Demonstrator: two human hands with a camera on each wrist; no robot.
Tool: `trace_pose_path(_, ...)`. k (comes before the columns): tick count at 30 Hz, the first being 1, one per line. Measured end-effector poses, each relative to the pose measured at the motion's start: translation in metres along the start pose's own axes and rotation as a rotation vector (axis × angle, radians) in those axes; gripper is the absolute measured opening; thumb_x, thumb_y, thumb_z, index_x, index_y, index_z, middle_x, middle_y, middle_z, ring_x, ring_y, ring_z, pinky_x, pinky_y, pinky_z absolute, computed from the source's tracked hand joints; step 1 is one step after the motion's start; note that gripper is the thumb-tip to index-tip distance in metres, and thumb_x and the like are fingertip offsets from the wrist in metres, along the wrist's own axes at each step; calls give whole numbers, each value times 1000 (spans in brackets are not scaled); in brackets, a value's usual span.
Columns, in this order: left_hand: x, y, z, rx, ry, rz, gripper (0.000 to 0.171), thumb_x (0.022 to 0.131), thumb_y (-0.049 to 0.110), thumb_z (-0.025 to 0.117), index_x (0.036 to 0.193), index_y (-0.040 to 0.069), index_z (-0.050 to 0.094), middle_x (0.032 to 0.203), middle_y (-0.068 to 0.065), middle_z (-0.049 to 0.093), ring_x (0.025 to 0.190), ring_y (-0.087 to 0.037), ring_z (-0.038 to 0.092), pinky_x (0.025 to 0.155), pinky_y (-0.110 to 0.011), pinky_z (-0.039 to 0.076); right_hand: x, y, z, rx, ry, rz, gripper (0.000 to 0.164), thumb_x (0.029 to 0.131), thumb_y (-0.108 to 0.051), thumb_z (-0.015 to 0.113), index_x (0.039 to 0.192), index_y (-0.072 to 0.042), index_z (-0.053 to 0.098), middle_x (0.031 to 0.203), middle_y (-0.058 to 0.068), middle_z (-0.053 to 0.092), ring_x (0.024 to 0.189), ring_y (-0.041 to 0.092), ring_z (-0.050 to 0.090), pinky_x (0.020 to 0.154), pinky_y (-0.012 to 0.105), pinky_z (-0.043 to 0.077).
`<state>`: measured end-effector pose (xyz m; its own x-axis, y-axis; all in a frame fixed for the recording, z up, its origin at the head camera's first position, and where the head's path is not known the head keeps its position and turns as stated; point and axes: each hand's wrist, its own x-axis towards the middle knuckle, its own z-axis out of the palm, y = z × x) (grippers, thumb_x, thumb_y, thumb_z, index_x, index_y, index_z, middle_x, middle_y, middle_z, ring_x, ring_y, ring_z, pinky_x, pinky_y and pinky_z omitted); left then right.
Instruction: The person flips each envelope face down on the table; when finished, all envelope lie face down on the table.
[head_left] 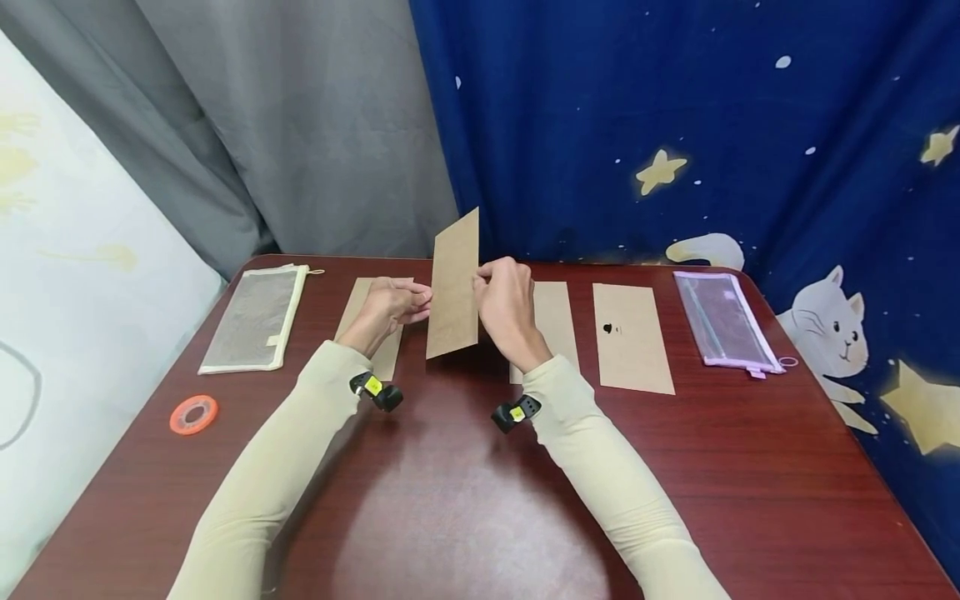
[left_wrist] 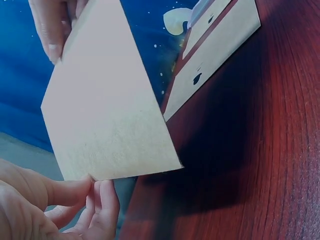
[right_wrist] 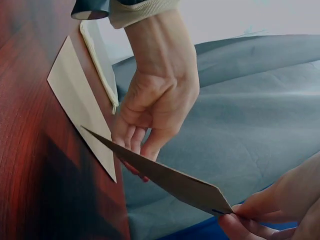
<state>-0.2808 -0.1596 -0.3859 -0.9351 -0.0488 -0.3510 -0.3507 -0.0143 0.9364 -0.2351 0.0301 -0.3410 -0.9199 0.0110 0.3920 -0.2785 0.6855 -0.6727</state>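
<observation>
A brown kraft-paper card [head_left: 453, 287] is held up above the table, tilted on its edge. My left hand [head_left: 388, 307] pinches its left edge between thumb and fingers. On the opposite edge, my right hand [head_left: 512, 307] grips it, with thumb and finger pressed together in the right wrist view. The face seen in the left wrist view is plain; a small dark mark shows near the right fingertips in the right wrist view. Beneath and beside the hands lie a left card [head_left: 388, 358], a middle card [head_left: 557, 325] and a right card [head_left: 637, 358] with a small black hat print.
A cream mesh zip pouch [head_left: 251, 321] lies at the table's left, with an orange tape roll [head_left: 193, 414] nearer the front. At the right lies a purple mesh zip pouch [head_left: 727, 321]. Grey and blue curtains [head_left: 555, 125] hang behind the dark red table [head_left: 465, 492].
</observation>
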Motion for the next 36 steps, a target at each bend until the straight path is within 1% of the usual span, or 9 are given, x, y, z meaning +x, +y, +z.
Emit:
trace_pose_path(3,-1,2,0,27,18,10,26,91,-6,68,117,-10,65,67,2,69,61,-9,67,83,-34,65,1,4,0,14,-9,24,14,92,-7,71,101,-6,81,105,11,78,92,27,74,82,39,62)
trace_pose_path(7,-1,6,-1,77,46,33,24,91,-5,69,115,-10,67,67,3,69,61,-8,67,84,-34,65,2,10,0,38,-8,60,13,92,-8,71,100,-6,81,103,11,78,90,27,73,79,39,62)
trace_pose_path(16,-3,12,-1,153,81,87,26,90,-4,71,115,-11,68,70,3,69,63,-7,67,73,-26,65,0,25,2,93,-13,156,12,91,-10,75,99,-4,81,106,13,77,101,29,72,86,41,61)
trace_pose_path(19,-5,13,-1,181,92,93,25,90,-3,72,114,-10,69,71,2,69,64,-6,67,74,-27,65,-1,30,3,106,-17,174,12,91,-11,75,99,-4,81,103,13,78,97,27,72,84,40,62)
trace_pose_path(24,-5,15,2,206,109,95,24,89,-3,73,113,-9,70,71,3,69,64,-6,67,78,-29,65,-2,38,6,127,-35,203,13,91,-10,74,100,-3,80,93,14,78,81,24,72,74,35,60)
trace_pose_path(26,-6,16,2,212,108,96,25,89,-2,73,112,-9,71,71,3,70,65,-6,67,75,-27,66,-2,41,7,132,-40,218,13,91,-10,74,100,-3,80,89,14,78,75,23,72,71,34,60)
trace_pose_path(30,-6,14,3,229,114,97,24,89,0,74,112,-9,71,74,1,70,65,-6,69,75,-28,66,-1,46,9,144,-58,229,13,92,-9,72,100,-2,79,86,16,78,72,25,74,71,35,61)
trace_pose_path(33,-6,12,3,237,118,89,24,89,0,74,112,-9,72,75,1,71,65,-5,69,80,-30,65,-1,50,11,139,-69,224,13,92,-8,72,99,-1,80,103,17,77,92,27,75,83,37,62)
trace_pose_path(36,-5,8,4,244,120,76,25,89,1,75,112,-8,72,76,0,71,63,-5,69,78,-29,65,-1,54,13,126,-73,221,12,91,-7,71,97,0,80,122,16,72,115,30,68,98,40,59)
